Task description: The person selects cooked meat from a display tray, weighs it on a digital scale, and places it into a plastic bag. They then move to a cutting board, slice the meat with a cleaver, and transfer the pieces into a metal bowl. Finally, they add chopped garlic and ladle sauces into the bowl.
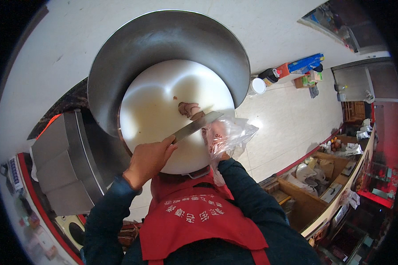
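Note:
My left hand point(149, 160) grips the handle of a cleaver point(187, 132), its broad metal blade slanting up to the right over a round white chopping board point(152, 112). My right hand point(216, 128) is inside a clear plastic bag point(240, 132) bearing red writing, at the board's right side. Beneath the bag, a dark piece of meat point(204, 135) shows next to the blade; the bagged fingers seem to press on it, though their grip is partly hidden. Thin slices of cooked meat point(188, 109) lie overlapping beyond the blade, with a small scrap point(175, 98) farther off.
A tall curved metal guard point(165, 36) wraps the board's far side. To the left stands a grey-covered unit with a metal edge point(86, 149). A white-lidded tub point(259, 86) and dark bottle point(270, 77) stand by the wall; a wooden compartmented counter point(305, 212) runs along the right.

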